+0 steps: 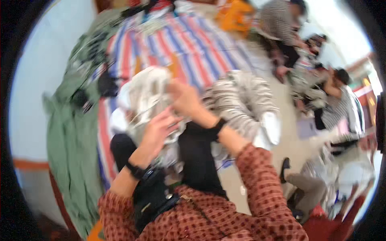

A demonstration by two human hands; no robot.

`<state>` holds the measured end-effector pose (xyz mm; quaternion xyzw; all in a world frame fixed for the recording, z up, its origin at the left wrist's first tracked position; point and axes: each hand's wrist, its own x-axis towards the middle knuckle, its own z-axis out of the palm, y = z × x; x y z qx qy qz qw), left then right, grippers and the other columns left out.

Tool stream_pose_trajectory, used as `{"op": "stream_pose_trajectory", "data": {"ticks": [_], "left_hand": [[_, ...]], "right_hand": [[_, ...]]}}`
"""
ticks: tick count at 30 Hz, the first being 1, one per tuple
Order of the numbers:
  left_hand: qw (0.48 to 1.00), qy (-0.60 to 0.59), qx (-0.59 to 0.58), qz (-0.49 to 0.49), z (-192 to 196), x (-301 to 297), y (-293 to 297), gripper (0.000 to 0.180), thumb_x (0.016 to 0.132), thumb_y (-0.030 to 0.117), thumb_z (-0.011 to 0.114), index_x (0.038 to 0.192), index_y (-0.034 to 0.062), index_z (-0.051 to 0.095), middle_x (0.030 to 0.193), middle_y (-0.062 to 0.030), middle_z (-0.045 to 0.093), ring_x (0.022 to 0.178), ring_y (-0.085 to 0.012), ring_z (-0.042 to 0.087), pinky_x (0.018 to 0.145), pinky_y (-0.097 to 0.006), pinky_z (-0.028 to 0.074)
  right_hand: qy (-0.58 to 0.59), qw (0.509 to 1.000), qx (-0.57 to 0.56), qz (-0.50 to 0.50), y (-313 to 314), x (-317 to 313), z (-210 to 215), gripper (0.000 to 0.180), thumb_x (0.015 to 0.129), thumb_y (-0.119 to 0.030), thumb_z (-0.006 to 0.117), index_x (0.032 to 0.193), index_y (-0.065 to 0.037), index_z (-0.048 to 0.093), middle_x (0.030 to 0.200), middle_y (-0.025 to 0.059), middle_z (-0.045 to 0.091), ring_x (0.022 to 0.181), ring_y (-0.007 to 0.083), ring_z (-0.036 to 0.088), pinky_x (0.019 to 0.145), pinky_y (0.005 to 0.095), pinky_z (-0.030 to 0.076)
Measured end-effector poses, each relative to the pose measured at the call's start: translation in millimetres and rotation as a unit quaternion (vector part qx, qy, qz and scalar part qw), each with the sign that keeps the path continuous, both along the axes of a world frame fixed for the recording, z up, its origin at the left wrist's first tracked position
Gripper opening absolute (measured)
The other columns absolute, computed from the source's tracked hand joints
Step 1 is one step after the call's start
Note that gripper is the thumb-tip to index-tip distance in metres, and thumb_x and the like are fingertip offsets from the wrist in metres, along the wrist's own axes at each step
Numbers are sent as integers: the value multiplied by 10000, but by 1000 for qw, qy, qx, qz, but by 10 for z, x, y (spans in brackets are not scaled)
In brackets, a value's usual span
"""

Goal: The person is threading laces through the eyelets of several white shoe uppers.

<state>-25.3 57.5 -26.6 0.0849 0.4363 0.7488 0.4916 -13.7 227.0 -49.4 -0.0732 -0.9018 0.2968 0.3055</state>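
Note:
Both my hands are raised over my lap, close together and smeared by motion. My left hand has its fingers bent near the front of a cream-white fabric bundle; what they hold, if anything, is too blurred to make out. Just to the right and farther forward, my right hand is beside the bundle's right edge, its fingertips blurred. Thin pale strands cross the bundle's front. The bundle is upright between my black-clad knees, and its exact kind is unclear.
Rows of stacked cream fabric pieces lie to my right. A striped sheet spreads ahead, with green cloth along its left. An orange bag is at the far end. Several people sit among piles on the right, including a person in grey.

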Motion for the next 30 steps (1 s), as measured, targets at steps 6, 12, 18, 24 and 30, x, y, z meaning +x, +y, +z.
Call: {"op": "stream_pose_trajectory", "data": {"ticks": [6, 12, 18, 24, 30], "left_hand": [[999, -7, 36, 20, 93, -105, -190, 176, 860, 160, 564, 999, 63, 515, 1455, -116, 300, 1166, -240, 491, 1008, -393, 354], [995, -35, 89, 7, -183, -157, 98, 384, 876, 152, 555, 1235, 51, 461, 1137, -66, 565, 1149, -226, 504, 955, -375, 381], [988, -111, 99, 44, 84, -113, 125, 84, 888, 113, 543, 952, 89, 495, 1250, -37, 466, 1234, -270, 444, 989, -393, 381], [983, -107, 138, 63, -77, -97, 185, 101, 885, 133, 549, 977, 106, 518, 1047, -13, 554, 1039, -190, 562, 912, -356, 408], [981, -115, 157, 17, -80, -142, 21, 96, 879, 139, 536, 972, 115, 522, 1163, 7, 523, 883, -143, 571, 869, -345, 398]], "right_hand": [[-73, 986, 28, 147, -2, -43, 240, 129, 759, -115, 581, 873, -87, 529, 764, 150, 594, 749, 369, 587, 631, 447, 449], [-150, 976, -8, 159, 155, -217, 354, 157, 714, -49, 583, 867, -40, 548, 741, 139, 610, 675, 279, 607, 624, 372, 476], [-120, 958, -225, 133, 323, -192, 222, 117, 715, -86, 679, 767, -16, 601, 620, 48, 582, 588, 134, 572, 511, 272, 442], [-115, 909, -394, 80, 242, -72, 147, 135, 762, -105, 696, 785, 23, 661, 668, 31, 627, 596, 69, 550, 529, 231, 426], [-125, 912, -380, 93, 199, 41, 366, 153, 771, -126, 707, 799, 18, 666, 669, 22, 623, 589, 58, 543, 527, 223, 420]]}}
